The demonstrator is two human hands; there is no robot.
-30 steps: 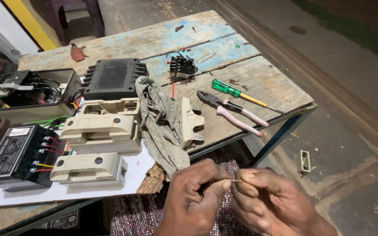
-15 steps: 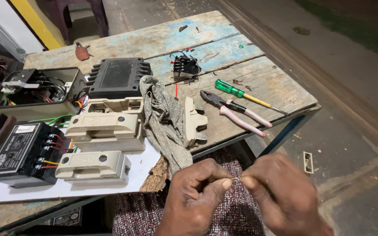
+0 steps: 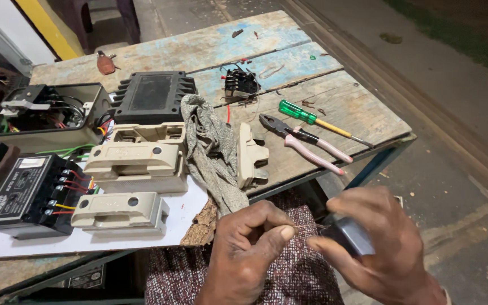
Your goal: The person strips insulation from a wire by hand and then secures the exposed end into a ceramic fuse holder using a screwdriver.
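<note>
Weathered plank table (image 3: pixel 334 101), blue paint worn, front edge just above lap. Left hand (image 3: pixel 249 248) pinches thin reddish wire (image 3: pixel 306 227) between thumb and forefinger; wire runs near-horizontal, left to right, toward right hand (image 3: pixel 379 248). Right hand closed around small dark grey block (image 3: pixel 352 236) (kind unclear), wire tip meeting it. Both hands off table, over patterned cloth on lap; open floor to right. Pink-handled pliers (image 3: pixel 306 144) and green screwdriver (image 3: pixel 317 120) lie near table's right edge, grey rag (image 3: pixel 213 152) hangs over front.
</note>
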